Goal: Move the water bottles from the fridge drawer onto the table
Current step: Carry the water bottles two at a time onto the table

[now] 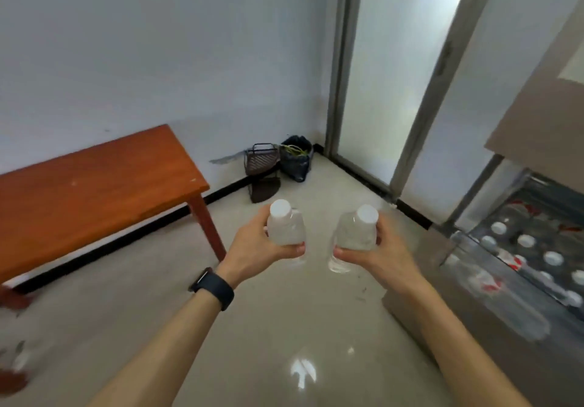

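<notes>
I have two water bottles up at mid-frame, each upright with its white cap toward the camera. My left hand (257,248) grips the left bottle (286,231) round its body, and my right hand (384,250) grips the right bottle (355,234) the same way. Neither hand has a finger free. The tabletop (94,182) lies at the left of the frame, its near corner closer to my left hand. I judge that bottle goes down first, long axis kept vertical. The fridge drawer (505,305) sits at lower right, with more capped bottles (553,258) standing in it.
</notes>
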`<state>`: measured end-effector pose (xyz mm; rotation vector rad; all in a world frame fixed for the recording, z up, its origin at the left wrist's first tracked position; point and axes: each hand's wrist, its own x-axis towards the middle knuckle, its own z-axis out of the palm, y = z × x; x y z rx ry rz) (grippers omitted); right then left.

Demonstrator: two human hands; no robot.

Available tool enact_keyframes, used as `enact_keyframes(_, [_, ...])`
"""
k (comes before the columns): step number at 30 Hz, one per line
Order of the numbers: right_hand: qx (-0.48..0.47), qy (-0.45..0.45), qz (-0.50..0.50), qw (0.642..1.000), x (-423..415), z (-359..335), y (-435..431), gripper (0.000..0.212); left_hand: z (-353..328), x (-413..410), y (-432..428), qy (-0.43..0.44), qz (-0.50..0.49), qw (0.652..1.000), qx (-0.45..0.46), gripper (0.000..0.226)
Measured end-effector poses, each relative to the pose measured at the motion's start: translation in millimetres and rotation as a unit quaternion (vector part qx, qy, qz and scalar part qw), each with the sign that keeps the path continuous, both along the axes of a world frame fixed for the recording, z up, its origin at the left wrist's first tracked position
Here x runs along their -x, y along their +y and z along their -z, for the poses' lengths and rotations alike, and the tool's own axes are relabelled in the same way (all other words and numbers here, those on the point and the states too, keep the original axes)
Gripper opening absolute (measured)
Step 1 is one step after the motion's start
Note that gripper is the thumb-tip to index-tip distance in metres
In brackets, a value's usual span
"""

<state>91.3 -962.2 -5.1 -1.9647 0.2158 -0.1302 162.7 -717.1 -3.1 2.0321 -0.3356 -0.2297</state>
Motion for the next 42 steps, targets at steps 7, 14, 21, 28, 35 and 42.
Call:
enact_keyframes(7, [0.027,0.045,-0.208,0.977,-22.7,-4.9,226.7,0.071,2.3,59.6,232.7,0.031,-0.171,0.985,-0.024,0.076])
enact_keyframes(14, [0.046,0.055,-0.347,0.935,-47.2,6.5,385.3,0.076,13.2,106.1,388.7,0.045,-0.314,0.947,-0.045,0.079])
enact_keyframes(21, [0.046,0.065,-0.403,0.912,-101.3,25.2,487.5,0.076,28.1,88.5,480.5,0.051,-0.381,0.921,-0.066,0.084])
enact_keyframes(28, [0.044,0.07,-0.421,0.903,-204.9,44.1,593.6,0.07,42.5,-7.6,580.4,0.071,-0.384,0.918,-0.074,0.071])
enact_keyframes(35, [0.062,0.098,-0.442,0.889,-291.8,48.7,680.2,0.067,56.6,-98.7,661.2,0.094,-0.402,0.909,-0.056,0.069])
enact_keyframes(42, [0.09,0.125,-0.457,0.876,-366.2,71.7,775.3,0.069,84.2,-168.9,751.6,0.136,-0.395,0.907,-0.052,0.074])
